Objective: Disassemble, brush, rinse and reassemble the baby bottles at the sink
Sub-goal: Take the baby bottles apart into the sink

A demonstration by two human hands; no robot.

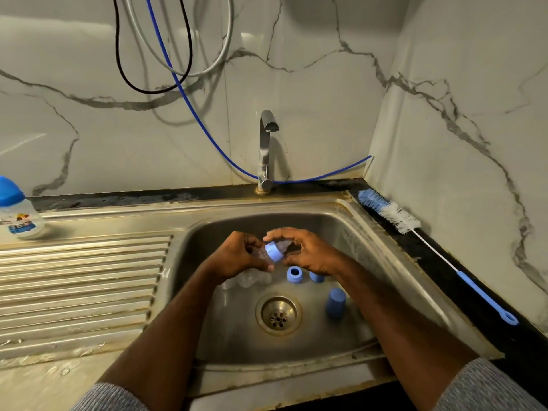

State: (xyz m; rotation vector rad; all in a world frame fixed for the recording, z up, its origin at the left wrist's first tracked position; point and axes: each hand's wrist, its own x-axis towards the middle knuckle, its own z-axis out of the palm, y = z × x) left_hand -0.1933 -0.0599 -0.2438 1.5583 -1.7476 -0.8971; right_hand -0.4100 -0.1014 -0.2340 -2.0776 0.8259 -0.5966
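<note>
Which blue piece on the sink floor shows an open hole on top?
The blue ring just below the hands; the blue cap right of the drain has a closed top.

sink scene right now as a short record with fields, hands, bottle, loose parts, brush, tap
left hand: grips clear bottle body
right hand: holds the teat end beside the blue ring
loose parts: blue collar and blue cap in the sink
brush: lying on the counter, right of sink
tap: no water seen running
second bottle: assembled, far left
</note>
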